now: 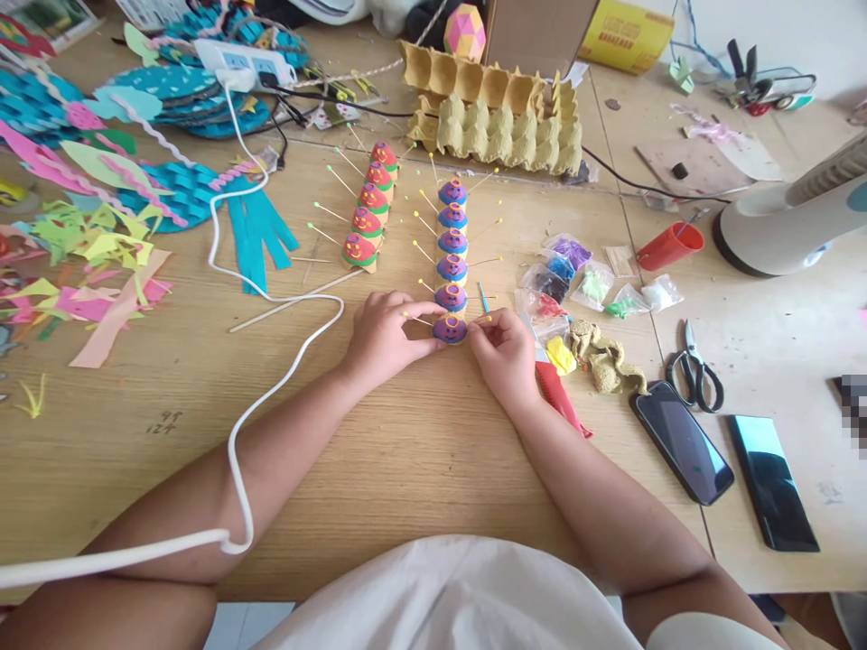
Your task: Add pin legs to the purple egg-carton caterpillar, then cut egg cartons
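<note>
Cluttered wooden table (406,469) under purple cup (450,329).

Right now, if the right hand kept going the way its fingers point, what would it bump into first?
Most likely the nearest purple cup: the right hand points left at it, and its fingertips seem almost to touch it. Just past the cup sits the left hand.

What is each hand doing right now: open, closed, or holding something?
Left hand: closed around the purple cup nearest the person.
Right hand: fingertips pinched on a yellow-headed pin beside that cup.
</note>
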